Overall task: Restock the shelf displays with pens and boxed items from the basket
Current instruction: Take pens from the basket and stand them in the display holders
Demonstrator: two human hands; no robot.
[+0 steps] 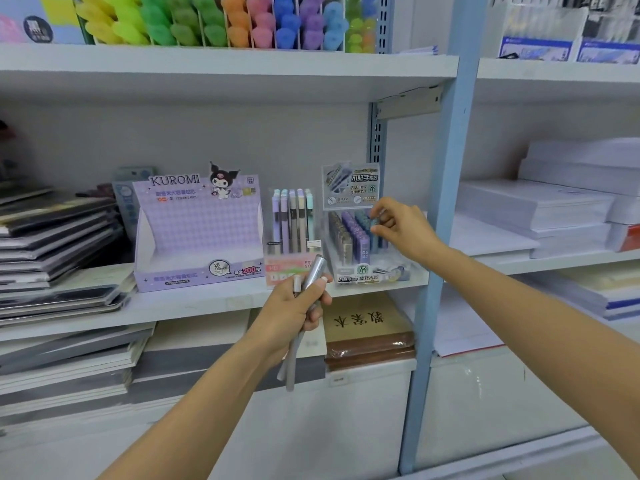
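Silver-grey slim plastic pens (317,268), a small bundle, gripped in the curled left hand (294,306) just in front of the edge of the white shelf (207,303). Long axis close to upright, leaning right: upper ends up and toward the shelf, lower ends down past the wrist. Directly above and behind that hand, just beyond the pen tips: pink-based display of upright pastel pens (292,223), axes nearly parallel to the bundle's. Left hand clearly the nearer one to it; probably only a short lift and forward reach needed, with little turning. Further right, right hand (398,226) at the clear plastic display of small boxed lead cases (349,237), thumb and fingertips pinching a teal case (375,220), apparently, upright at the right end of the rows. Left of the pen display, purple cardboard Kuromi box (197,230), seemingly empty.
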